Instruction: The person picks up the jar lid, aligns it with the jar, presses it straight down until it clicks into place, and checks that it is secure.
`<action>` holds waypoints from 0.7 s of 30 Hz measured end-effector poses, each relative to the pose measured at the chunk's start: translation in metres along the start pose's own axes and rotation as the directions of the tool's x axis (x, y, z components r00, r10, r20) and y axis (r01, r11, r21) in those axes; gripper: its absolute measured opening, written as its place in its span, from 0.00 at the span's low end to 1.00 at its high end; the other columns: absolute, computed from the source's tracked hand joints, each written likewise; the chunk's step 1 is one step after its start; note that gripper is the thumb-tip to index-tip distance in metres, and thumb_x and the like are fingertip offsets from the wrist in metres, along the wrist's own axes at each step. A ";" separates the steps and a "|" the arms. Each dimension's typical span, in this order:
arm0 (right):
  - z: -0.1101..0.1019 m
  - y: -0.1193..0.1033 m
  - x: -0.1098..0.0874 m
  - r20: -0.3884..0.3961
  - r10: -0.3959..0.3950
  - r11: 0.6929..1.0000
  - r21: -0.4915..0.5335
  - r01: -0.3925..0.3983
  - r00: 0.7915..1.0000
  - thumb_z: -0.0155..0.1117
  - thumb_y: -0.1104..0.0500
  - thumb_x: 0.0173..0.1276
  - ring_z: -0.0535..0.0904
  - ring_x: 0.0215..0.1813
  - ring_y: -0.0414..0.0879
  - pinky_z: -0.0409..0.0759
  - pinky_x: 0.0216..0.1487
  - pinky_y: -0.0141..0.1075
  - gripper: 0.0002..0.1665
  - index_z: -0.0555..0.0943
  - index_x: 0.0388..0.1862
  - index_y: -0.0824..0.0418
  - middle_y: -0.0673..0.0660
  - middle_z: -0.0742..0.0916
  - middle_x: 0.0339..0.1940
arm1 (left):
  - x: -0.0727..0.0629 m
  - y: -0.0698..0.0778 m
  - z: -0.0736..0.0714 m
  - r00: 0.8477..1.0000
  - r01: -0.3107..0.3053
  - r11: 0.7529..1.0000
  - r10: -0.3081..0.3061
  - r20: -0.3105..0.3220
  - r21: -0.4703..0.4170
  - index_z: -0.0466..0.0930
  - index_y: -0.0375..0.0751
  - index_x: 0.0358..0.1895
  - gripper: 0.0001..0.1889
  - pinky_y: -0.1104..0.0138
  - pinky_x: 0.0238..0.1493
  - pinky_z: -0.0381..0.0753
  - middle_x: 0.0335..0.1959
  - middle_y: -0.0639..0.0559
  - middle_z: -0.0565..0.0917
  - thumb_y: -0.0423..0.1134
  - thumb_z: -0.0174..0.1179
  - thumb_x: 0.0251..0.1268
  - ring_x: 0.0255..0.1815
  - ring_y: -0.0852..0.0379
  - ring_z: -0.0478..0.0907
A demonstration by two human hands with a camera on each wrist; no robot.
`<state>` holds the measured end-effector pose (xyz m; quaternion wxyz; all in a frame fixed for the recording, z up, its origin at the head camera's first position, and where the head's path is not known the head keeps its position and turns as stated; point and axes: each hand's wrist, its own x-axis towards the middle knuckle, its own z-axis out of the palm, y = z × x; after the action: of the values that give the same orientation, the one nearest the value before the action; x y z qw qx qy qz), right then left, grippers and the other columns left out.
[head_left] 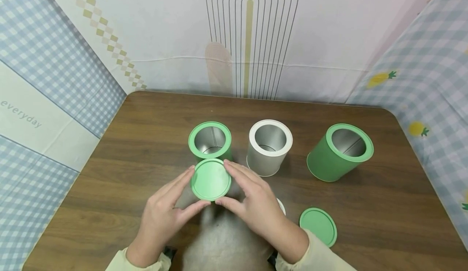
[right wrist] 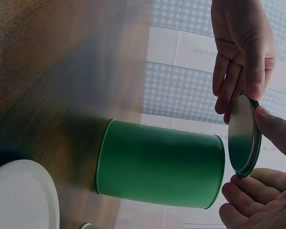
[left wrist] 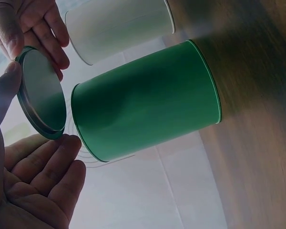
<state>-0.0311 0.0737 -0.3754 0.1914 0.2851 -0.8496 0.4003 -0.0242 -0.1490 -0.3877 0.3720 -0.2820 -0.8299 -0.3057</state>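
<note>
Both hands hold a round green lid (head_left: pixel 211 180) by its edge, close to the near side of the left green can's open top. My left hand (head_left: pixel 166 206) pinches the lid's left side between thumb and fingers. On the opposite side, my right hand (head_left: pixel 252 196) grips it the same way. The left green can (left wrist: pixel 145 102) stands upright on the table. Both wrist views show the lid's metallic underside (right wrist: pixel 240 131) tilted beside the can's mouth. Seen from the head, the lid overlaps the can's front.
An open white can (head_left: pixel 265 165) stands right of the left can, and another open green can (head_left: pixel 323 163) stands farther right. A second green lid (head_left: pixel 318 227) lies on the wooden table (head_left: pixel 139 141) at the front right. The right hand partly hides a white lid (right wrist: pixel 24 195).
</note>
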 end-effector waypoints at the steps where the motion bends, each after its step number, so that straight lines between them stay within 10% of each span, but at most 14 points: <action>1: 0.000 0.000 0.000 0.001 -0.002 1.000 -0.002 0.002 1.000 0.85 0.53 0.48 0.78 0.65 0.51 0.77 0.66 0.45 0.46 0.78 0.65 0.65 0.57 0.83 0.64 | 0.000 0.000 0.000 1.000 -0.002 1.000 0.002 -0.003 0.001 0.83 0.27 0.54 0.37 0.67 0.53 0.82 0.50 0.40 0.87 0.63 0.61 0.65 0.46 0.44 0.87; 21: 0.001 0.002 0.008 -0.028 0.009 1.000 -0.012 -0.010 1.000 0.84 0.55 0.48 0.80 0.63 0.52 0.79 0.63 0.44 0.44 0.78 0.64 0.66 0.58 0.84 0.62 | 0.006 -0.002 0.005 0.999 0.031 1.000 -0.031 -0.013 0.004 0.83 0.27 0.55 0.37 0.62 0.51 0.83 0.52 0.40 0.86 0.64 0.61 0.64 0.48 0.44 0.87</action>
<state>-0.0386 0.0716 -0.3733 0.2030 0.2742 -0.8507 0.3999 -0.0316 -0.1456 -0.3859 0.3731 -0.2662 -0.8325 -0.3113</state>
